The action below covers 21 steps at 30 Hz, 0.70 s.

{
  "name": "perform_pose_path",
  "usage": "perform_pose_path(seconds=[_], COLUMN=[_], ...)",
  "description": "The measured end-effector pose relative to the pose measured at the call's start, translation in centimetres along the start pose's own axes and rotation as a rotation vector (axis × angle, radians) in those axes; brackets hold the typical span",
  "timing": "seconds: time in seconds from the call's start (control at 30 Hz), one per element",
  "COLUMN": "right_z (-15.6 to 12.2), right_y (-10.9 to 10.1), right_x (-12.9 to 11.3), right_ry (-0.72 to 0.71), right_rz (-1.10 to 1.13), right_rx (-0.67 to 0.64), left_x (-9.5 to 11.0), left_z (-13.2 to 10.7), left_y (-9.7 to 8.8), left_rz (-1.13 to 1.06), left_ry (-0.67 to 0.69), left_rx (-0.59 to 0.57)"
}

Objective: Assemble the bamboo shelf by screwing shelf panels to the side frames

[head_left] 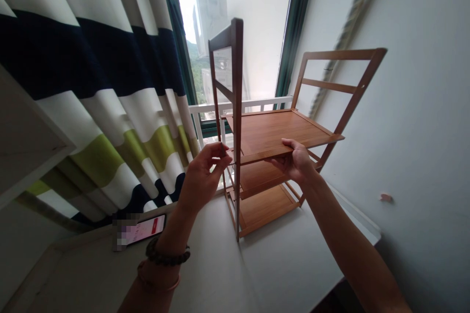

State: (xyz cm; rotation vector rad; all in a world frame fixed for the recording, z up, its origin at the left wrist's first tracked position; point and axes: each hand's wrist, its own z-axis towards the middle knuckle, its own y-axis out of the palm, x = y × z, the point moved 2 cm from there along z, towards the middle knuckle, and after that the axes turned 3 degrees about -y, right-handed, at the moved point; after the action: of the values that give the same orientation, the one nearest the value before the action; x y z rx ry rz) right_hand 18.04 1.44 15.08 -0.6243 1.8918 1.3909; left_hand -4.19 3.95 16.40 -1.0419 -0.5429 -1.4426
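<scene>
A brown wooden shelf rack (286, 129) with three tiers stands on the white surface. Its left side frame (237, 107) is upright; the right side frame (354, 90) slants outward in this view. My left hand (205, 171) is closed in a pinch beside the left frame's front post, level with the top board. Between thumb and fingers is a small thin dark piece, too small to name. My right hand (295, 161) grips the front edge of the top shelf board (275, 133), thumb above and fingers beneath. Below it are the middle board (257, 183) and bottom board (270, 210).
A phone (147, 229) with a lit screen lies left of my left forearm on the white surface (279, 274). A striped curtain (110, 107) hangs at left. Behind the rack are a window (257, 34) and a white railing (271, 102); a white wall (414, 122) rises at right.
</scene>
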Motion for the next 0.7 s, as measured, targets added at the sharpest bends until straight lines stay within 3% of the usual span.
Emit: perform_pose_path(seconds=[0.17,0.4,0.6,0.7], right_z=[-0.3,-0.6,-0.8,-0.6], right_y=[0.3,0.1,0.5,0.6], right_x=[-0.2,0.7,1.9,2.2], right_ry=[0.02,0.005,-0.009,-0.018], right_rz=[0.002,-0.08,-0.139,-0.156], right_rx=[0.025,-0.057,-0.214,-0.239], left_x=[-0.3,-0.1,0.2,0.0], left_z=[-0.1,-0.2,-0.1,0.0], left_y=[0.1,0.1,-0.7,-0.7], left_rz=[-0.031,-0.274,0.071,0.035], left_ry=[0.0,-0.137,-0.032,-0.013], left_rx=[-0.019,-0.074,-0.084,-0.097])
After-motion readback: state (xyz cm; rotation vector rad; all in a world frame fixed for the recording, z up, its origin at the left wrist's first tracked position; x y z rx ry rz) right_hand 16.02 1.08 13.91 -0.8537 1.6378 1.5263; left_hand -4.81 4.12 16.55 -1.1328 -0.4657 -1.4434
